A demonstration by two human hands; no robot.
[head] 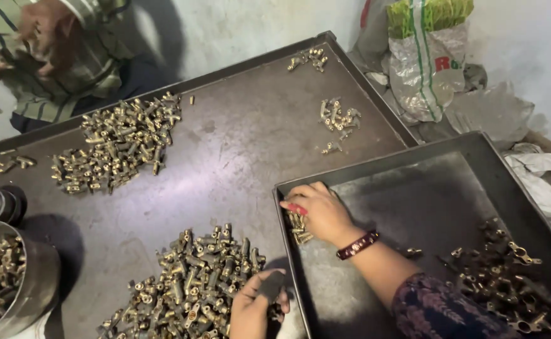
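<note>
Sorting of small brass fittings at a dark metal work table [237, 144], seen from above. Right hand [322, 212], dark red bracelet [357, 245] at the wrist, reaching into the raised dark tray [426, 207] and resting palm-down against its near left wall, fingers bent over a small cluster of fittings [298, 229] on the tray floor; touching them, though impossible to tell whether any are pinched or merely covered, and something small and red [297, 208] at the fingertips too small to name. Left hand [256, 307] low in the picture, just outside the tray wall, fingers curled closed around a dark grey object [272, 285] of unclear kind, right beside the near heap of fittings [187, 282]. By the look of it, midway through moving pieces between heap and tray, a few at a time. Called for next, as a judgement: a firm pinch on the loose cluster, or a clean sweep along the tray floor, without scattering pieces toward the darker fittings [507, 282] at the tray's far side. Elsewhere: a second heap [121, 141] across the table, two small groups [338, 119] near its far edge, a steel bowl [33, 285] of fittings at left, a co-worker's hands [43, 31] at top left, a plastic sack [426, 63] against the wall.
</note>
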